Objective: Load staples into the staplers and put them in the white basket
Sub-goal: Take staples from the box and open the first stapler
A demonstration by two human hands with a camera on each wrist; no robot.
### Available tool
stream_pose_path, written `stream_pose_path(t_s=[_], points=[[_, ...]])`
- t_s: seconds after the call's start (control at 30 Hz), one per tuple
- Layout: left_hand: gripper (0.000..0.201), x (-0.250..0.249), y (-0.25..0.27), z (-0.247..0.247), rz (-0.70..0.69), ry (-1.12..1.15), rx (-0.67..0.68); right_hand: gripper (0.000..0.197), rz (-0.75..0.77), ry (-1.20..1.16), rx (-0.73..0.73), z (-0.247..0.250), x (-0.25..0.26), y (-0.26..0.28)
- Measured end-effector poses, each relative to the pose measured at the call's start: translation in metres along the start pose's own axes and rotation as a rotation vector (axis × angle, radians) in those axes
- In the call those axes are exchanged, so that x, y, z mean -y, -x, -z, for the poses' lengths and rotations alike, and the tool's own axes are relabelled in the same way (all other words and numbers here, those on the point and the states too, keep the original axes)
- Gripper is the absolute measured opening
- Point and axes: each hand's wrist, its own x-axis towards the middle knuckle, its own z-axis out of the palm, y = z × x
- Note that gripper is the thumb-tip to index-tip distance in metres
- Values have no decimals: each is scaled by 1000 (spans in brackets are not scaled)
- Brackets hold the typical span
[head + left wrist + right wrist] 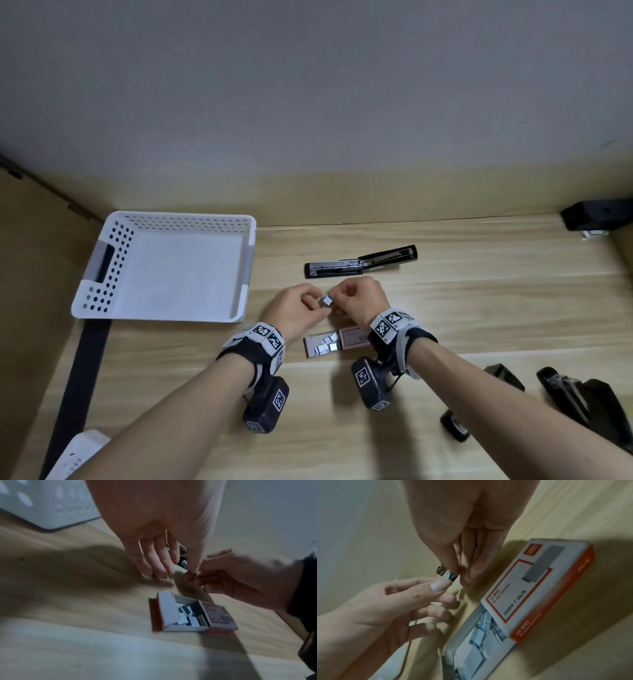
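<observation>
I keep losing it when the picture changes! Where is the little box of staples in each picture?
Head view: the staple box lies open on the table, low centre, just below both hands.
Left wrist view: the box is right of centre, below the fingers.
Right wrist view: the box fills the right side, slanting.
Shared landmark: the small staple strip pinched between the left hand and right hand.

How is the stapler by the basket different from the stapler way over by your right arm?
The stapler beyond the hands is folded out flat, its metal staple channel facing up, and lies whole in view on the table. The stapler by the right forearm is opened at an angle rather than flat, and is partly cut off by the arm and the frame edge. Both are black, both are open, and neither is in the white basket yet.
</observation>
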Motion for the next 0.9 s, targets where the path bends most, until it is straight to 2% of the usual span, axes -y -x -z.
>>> stream_pose_path(t_s=[0.17, 0.27, 0.47, 0.57, 0.67, 0.8, 0.9], points=[[6, 0, -15, -13, -38, -40, -87, 9, -10, -73, 3, 4, -9, -5], [2, 1, -17, -14, -72, -94, -83, 9, -7, 26, -68, 13, -8, -4], [15, -2, -17, -3, -60, -268, -29, 7, 72, 120, -126, 29, -10, 0], [21, -11, -17, 3, -74, -452, 22, 9, 90, 94, -100, 32, -17, 0], [30, -16, -18, 6, -77, -615, 3, 10, 96, 65, -67, 30, -25, 0], [32, -17, -15, 7, -51, -650, -60, 24, 108, 101, -33, 30, -27, 1], [26, -14, -14, 9, -60, -611, -57, 26, 127, 213, -21, 30, -24, 2]])
